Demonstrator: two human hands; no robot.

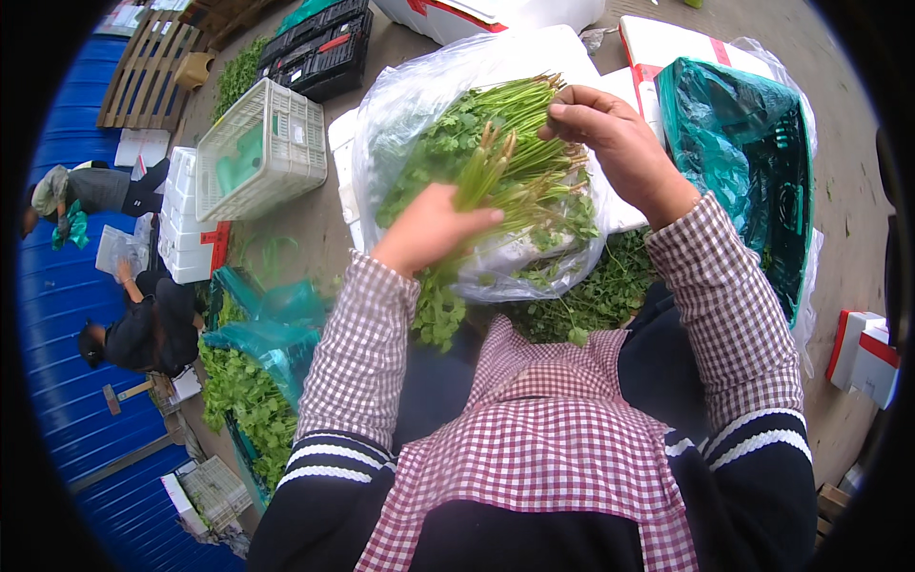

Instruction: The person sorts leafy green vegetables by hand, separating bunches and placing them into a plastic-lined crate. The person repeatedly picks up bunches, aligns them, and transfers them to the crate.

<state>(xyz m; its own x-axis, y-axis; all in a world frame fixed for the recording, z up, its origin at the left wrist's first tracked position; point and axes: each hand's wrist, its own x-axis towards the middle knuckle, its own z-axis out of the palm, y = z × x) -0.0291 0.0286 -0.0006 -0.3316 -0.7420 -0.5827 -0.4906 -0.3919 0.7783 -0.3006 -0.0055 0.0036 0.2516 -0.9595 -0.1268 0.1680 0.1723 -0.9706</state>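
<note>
My left hand point(436, 227) grips a small bunch of coriander point(486, 171), its pale root ends up and its leaves hanging below my wrist. That hand is slightly blurred. Over the stem ends of a larger coriander pile point(493, 107), my right hand point(607, 132) has its thumb and fingertips drawn together; whether something thin is pinched there is hidden. The pile lies on a clear plastic sheet point(389, 93) spread over a white foam box point(550, 46). More loose greens point(600, 286) lie below the box, close to my knees.
A green crate point(800, 214) lined with plastic stands at right. To the left are a white crate point(264, 154), stacked foam boxes point(182, 214) and leafy greens point(246, 386) under green film. Black crates point(318, 53) stand farther off. Two people point(154, 322) work at far left.
</note>
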